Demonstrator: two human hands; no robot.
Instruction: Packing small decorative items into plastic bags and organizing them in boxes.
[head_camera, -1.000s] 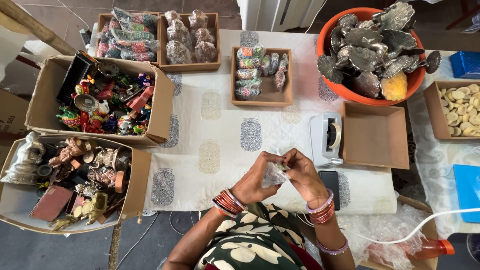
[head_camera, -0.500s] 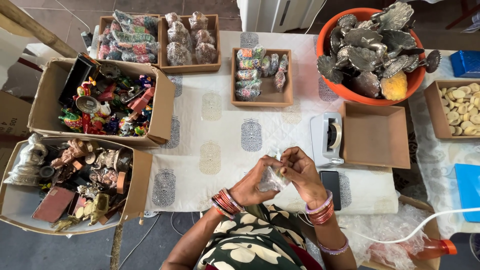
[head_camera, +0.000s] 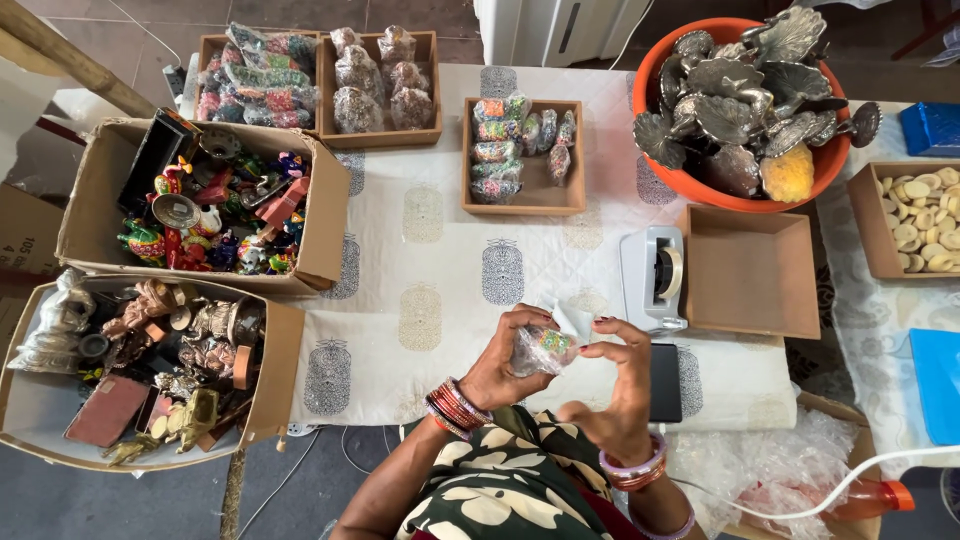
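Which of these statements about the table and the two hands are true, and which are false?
1. Both hands, the left hand and the right hand, hold a small clear packet. True.
2. The orange tub holds wooden discs. False: it holds silver-coloured metal pieces.
3. The brown tray beside the tape dispenser is empty. True.
4. The tape dispenser is black. False: it is white.
5. Two cardboard boxes of figurines stand on the person's left. True.
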